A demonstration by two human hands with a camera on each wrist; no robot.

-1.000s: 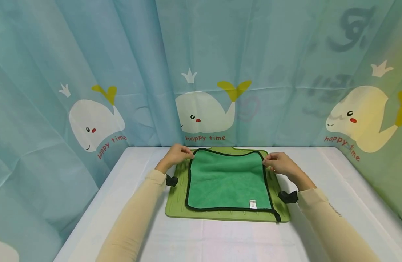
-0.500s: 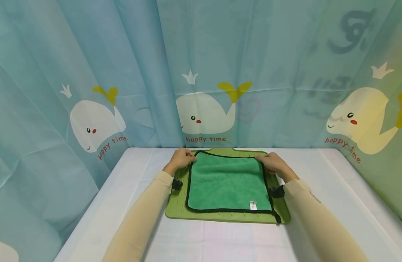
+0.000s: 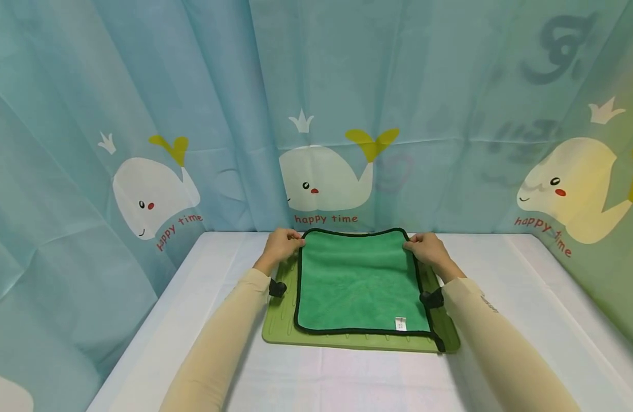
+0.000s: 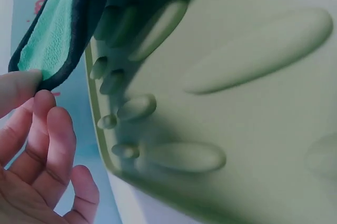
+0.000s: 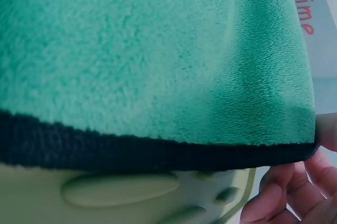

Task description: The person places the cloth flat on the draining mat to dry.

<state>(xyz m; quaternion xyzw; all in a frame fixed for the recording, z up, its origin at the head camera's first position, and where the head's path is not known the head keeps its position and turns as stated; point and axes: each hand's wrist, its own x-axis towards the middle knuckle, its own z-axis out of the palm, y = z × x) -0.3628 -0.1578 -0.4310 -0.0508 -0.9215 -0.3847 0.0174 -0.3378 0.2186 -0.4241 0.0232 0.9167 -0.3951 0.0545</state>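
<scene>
At left, the left hand is above the far left corner of the mat. Its fingers pinch the far left corner of the cloth between thumb and fingertip; the others are loosely bent, without holding. The mat lies near the far edge of the surface; it is light green and smooth, with long rounded ridges, maybe silicone.

In the middle, the cloth is nearly square, green and fluffy, with a black border. It is already spread, we judge, and its near part rests on the mat; left undone is the far edge, lifted in a soft wave, its corners not yet released. A white label sits on its near edge, and a black loop reaches the mat's near right corner.

At right, the right hand pinches the cloth's far right corner likewise, other fingers curled.
</scene>
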